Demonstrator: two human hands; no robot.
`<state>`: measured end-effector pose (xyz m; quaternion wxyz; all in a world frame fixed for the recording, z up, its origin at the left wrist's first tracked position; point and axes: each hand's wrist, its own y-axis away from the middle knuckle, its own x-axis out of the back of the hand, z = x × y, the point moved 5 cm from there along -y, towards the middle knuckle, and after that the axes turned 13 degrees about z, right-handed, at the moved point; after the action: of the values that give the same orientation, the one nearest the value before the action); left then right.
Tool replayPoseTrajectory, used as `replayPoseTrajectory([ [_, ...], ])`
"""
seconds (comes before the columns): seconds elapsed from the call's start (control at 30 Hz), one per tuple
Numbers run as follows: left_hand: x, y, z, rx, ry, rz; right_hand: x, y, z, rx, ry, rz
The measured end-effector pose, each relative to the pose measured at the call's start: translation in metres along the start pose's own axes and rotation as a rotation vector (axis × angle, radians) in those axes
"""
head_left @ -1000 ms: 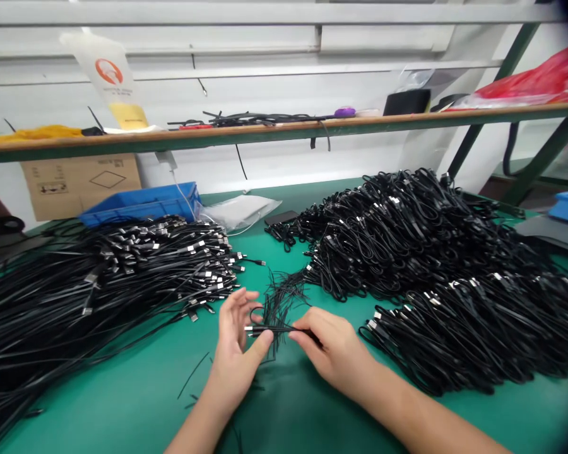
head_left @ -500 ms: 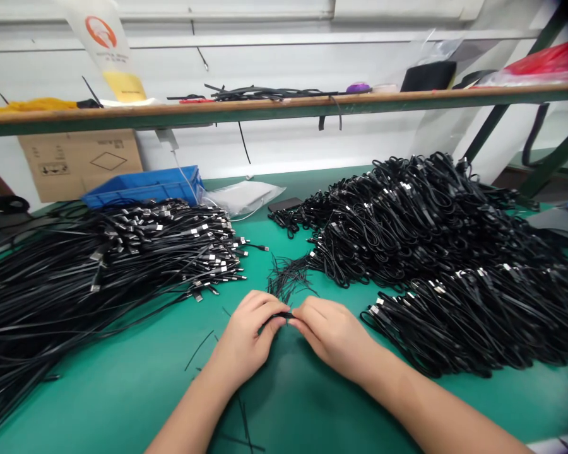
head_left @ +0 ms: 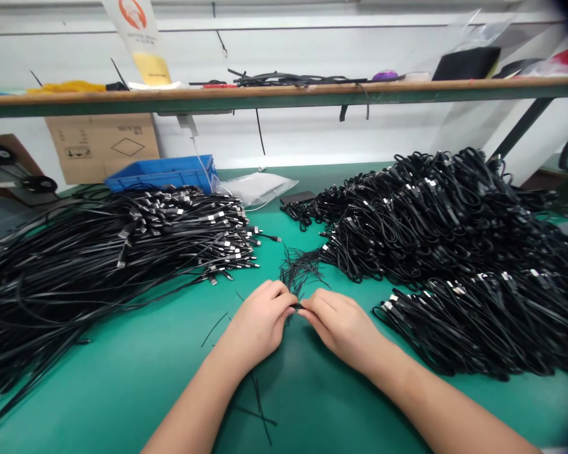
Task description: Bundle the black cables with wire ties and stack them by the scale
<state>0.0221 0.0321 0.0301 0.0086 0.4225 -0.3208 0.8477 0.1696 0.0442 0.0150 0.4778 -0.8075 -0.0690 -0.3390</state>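
My left hand (head_left: 264, 318) is closed, its thumb and fingers pinching a short visible stretch of black cable (head_left: 299, 306). From the other side, my right hand (head_left: 338, 321) pinches the same dark piece at its fingertips. Most of the cable is covered by the fingers, so its full shape cannot be seen. Just beyond the hands lies a loose heap of thin black ties (head_left: 300, 268) on the green tabletop (head_left: 331, 403). A few more loose ties (head_left: 258, 410) are scattered near my left forearm.
On the left, long straight USB cables (head_left: 99, 252) lie in a thick pile. Coiled, bundled cables (head_left: 430, 221) are heaped at the right. A blue bin (head_left: 161, 173), a cardboard box (head_left: 104, 148) and a plastic bag (head_left: 258, 187) stand behind, under a shelf (head_left: 284, 98).
The camera view has turned slightly left, so the scene sits further right. Both hands stay together at the cable, and less of it shows between the fingers.
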Motion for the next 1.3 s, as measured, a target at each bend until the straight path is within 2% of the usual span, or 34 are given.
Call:
replayPoseTrajectory([
  [0.13, 0.008, -0.001, -0.006, -0.012, -0.018, 0.088, -0.006, 0.001, 0.003, -0.066, -0.097, 0.049],
  [0.23, 0.031, -0.003, -0.02, 0.063, 0.028, 0.304, -0.008, -0.001, 0.004, -0.175, -0.157, 0.119],
  [0.27, 0.041, -0.003, -0.026, 0.107, 0.056, 0.389, -0.011, -0.001, 0.003, -0.187, -0.145, 0.107],
  [0.33, 0.056, -0.001, -0.037, 0.193, 0.126, 0.522, -0.021, -0.001, -0.004, -0.165, -0.102, 0.005],
  [0.4, 0.063, 0.0, -0.041, 0.251, 0.203, 0.581, -0.033, 0.0, -0.012, -0.131, -0.048, -0.122],
  [0.57, 0.053, 0.001, -0.039, 0.375, 0.343, 0.559, -0.058, 0.0, -0.019, -0.119, 0.049, -0.262],
  [0.73, 0.038, 0.004, -0.044, 0.532, 0.468, 0.537, -0.067, 0.003, -0.024, -0.087, 0.117, -0.284],
  [0.8, 0.032, 0.005, -0.046, 0.573, 0.538, 0.523, -0.062, 0.002, -0.021, -0.169, 0.007, -0.188],
  [0.9, 0.021, 0.005, -0.045, 0.638, 0.657, 0.485, -0.048, 0.0, -0.004, -0.385, -0.192, 0.038],
  [1.03, 0.0, 0.006, -0.033, 0.734, 0.8, 0.368, -0.03, -0.003, 0.016, -0.532, -0.208, 0.202],
  [1.17, -0.017, 0.006, -0.024, 0.79, 0.89, 0.262, -0.021, -0.002, 0.016, -0.562, -0.242, 0.259],
  [1.3, -0.024, 0.007, -0.025, 0.84, 0.98, 0.239, -0.02, -0.001, 0.008, -0.493, -0.26, 0.283],
])
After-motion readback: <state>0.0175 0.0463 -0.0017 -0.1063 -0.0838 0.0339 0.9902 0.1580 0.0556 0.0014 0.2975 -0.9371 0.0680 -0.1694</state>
